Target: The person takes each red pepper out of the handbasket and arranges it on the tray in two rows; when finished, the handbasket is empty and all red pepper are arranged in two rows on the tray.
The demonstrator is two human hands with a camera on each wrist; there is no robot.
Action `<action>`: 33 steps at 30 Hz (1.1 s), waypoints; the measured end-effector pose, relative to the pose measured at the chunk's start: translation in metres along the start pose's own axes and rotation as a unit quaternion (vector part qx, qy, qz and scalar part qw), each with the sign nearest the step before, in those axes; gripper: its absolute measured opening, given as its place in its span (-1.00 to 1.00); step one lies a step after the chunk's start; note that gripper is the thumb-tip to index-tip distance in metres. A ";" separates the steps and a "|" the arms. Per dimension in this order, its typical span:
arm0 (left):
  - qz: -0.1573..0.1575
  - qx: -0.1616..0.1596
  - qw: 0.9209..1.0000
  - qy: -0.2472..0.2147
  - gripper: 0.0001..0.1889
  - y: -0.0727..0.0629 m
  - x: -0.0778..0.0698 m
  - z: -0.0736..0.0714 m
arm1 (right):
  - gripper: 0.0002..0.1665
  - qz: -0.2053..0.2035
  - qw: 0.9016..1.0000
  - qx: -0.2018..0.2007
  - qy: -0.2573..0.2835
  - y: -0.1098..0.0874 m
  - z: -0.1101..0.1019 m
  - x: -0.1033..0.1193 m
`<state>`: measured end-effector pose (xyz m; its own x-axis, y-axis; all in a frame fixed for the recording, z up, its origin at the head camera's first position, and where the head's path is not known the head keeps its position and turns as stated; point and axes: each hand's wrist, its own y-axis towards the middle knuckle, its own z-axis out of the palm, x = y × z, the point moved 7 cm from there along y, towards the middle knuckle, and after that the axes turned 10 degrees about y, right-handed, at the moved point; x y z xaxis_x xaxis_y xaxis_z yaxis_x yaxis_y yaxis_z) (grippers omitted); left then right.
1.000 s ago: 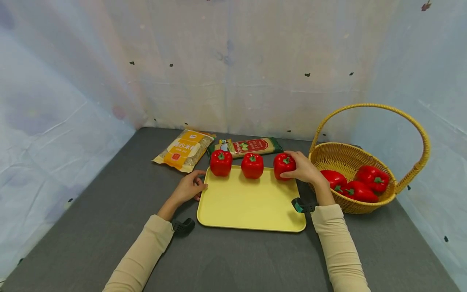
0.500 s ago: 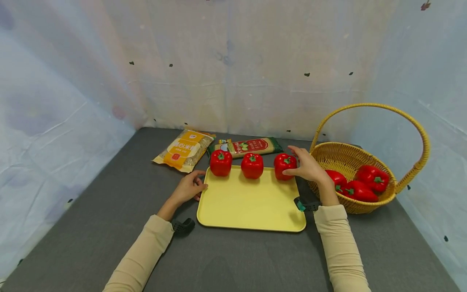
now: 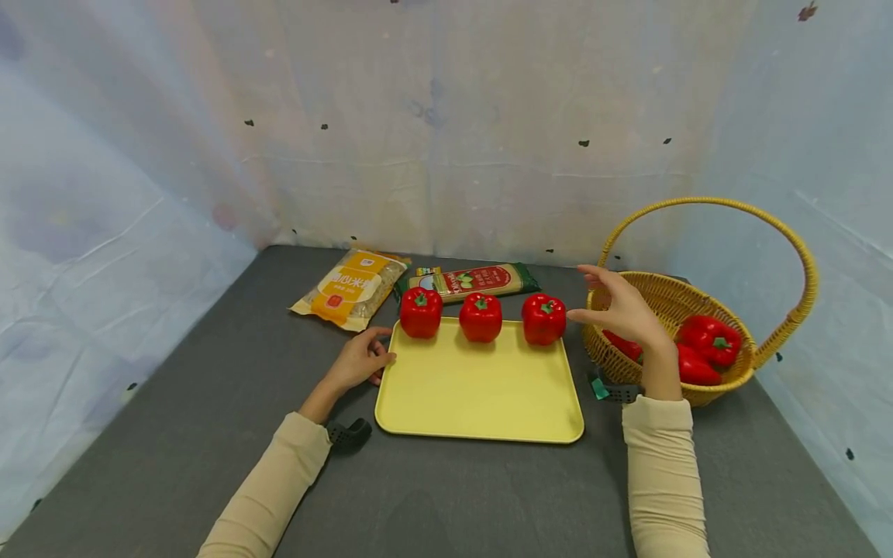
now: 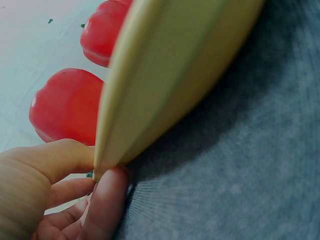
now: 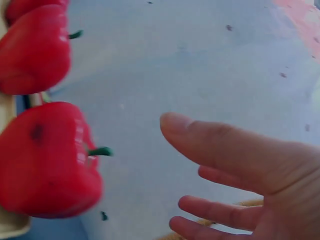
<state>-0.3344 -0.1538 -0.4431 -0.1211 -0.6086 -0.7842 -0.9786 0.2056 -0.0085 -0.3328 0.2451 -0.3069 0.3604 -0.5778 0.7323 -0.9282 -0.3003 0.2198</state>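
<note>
Three red bell peppers stand in a row along the far side of a yellow tray (image 3: 481,395): a left pepper (image 3: 421,313), a middle pepper (image 3: 480,318) and a right pepper (image 3: 544,319). My left hand (image 3: 359,358) pinches the tray's left rim near its far corner; the left wrist view shows the thumb and a finger on either side of the rim. To the right of the right pepper (image 5: 50,160), my right hand (image 3: 628,310) holds nothing, its thumb and fingers spread apart. It hovers in front of the wicker basket (image 3: 749,364), covering part of it.
Inside the basket lie more red peppers (image 3: 710,341), one partly hidden by my right hand. Its tall handle (image 3: 711,200) arches over it. Behind the tray lie a yellow-labelled grain bag (image 3: 352,287) and a green packet (image 3: 474,280). A pale curtain (image 3: 446,139) encloses the grey table.
My right hand has let go of the right pepper and moved right, toward the basket. The pepper stays on the tray. My left hand keeps its place on the rim.
</note>
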 end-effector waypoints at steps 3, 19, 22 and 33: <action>0.000 -0.001 1.000 -0.001 -0.48 0.000 0.001 0.000 | -0.10 -0.005 1.000 -0.010 0.009 -0.007 -0.011 0.002; -0.005 -0.001 1.000 -0.001 -0.49 0.000 0.000 0.001 | -0.29 0.042 0.998 -0.054 0.010 -0.050 -0.062 -0.006; -0.005 0.000 1.000 0.001 -0.48 0.000 0.000 0.001 | -0.30 0.052 0.997 -0.059 -0.002 -0.053 -0.070 -0.009; -0.008 0.000 1.000 0.003 -0.48 0.000 0.000 0.001 | -0.32 0.053 0.985 -0.163 0.002 -0.039 -0.110 -0.033</action>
<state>-0.3347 -0.1529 -0.4436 -0.1057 -0.6163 -0.7804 -0.9805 0.1954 -0.0216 -0.3189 0.3595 -0.2689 0.2603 -0.5893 0.7648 -0.9414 0.0211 0.3366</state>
